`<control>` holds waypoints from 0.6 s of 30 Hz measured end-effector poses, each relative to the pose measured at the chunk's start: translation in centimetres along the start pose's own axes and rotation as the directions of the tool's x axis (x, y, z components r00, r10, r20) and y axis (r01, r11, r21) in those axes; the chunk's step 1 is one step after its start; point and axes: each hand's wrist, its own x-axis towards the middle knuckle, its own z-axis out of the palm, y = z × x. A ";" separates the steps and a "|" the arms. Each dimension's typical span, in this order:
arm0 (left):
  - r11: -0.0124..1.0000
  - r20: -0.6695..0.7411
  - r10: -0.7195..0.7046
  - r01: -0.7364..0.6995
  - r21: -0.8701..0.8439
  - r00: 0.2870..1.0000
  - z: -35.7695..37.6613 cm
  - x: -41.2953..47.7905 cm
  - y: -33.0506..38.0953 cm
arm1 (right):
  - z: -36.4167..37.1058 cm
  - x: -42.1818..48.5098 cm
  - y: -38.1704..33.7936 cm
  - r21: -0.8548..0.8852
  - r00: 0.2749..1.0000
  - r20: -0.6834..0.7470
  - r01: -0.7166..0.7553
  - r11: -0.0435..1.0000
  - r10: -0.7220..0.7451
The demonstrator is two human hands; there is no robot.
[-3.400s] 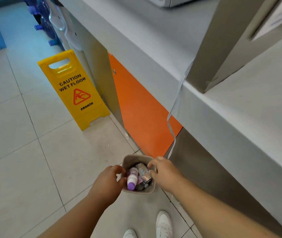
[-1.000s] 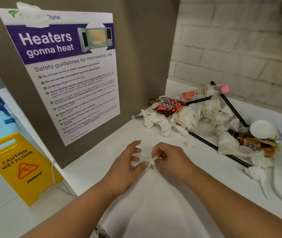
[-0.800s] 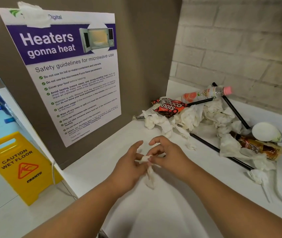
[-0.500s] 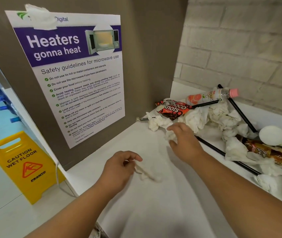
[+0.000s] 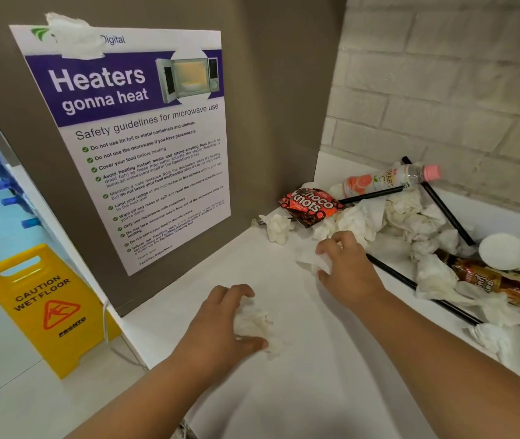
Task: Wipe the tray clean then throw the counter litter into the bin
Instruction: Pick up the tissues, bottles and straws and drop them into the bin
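A crumpled tissue (image 5: 253, 323) is sitting in the left hand's (image 5: 217, 327) curled fingers, low over the white counter (image 5: 284, 391). The right hand (image 5: 350, 270) is clutching a second tissue (image 5: 314, 261) beside the corner litter pile (image 5: 410, 213), which is partly burying black bars (image 5: 394, 272).

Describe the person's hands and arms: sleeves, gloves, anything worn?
Nothing worn that shows: the left hand and right hand have no gloves, rings, watch or bands. No sleeve is in view on either arm up to the frame edge, and no markings show.
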 end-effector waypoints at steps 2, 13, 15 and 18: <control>0.998 0.042 0.014 -0.016 0.060 0.999 0.4 0.0 -0.2 | -0.2 -0.7 0.2 0.079 1.000 0.013 -0.001 0.997 0.000; 0.991 -0.070 0.042 -0.051 -0.125 0.997 -0.8 0.8 2.6 | -1.7 -6.4 -1.8 0.585 0.976 0.140 -0.216 0.782 0.164; 0.992 -0.086 0.051 -0.061 -0.111 0.995 -0.6 1.6 3.3 | -1.7 -7.4 -2.4 0.668 0.958 0.203 -0.286 0.687 0.202; 0.997 -0.074 0.064 -0.067 -0.046 0.995 -0.2 3.2 4.0 | -1.8 -8.3 -2.5 0.675 0.955 0.198 -0.298 0.675 0.222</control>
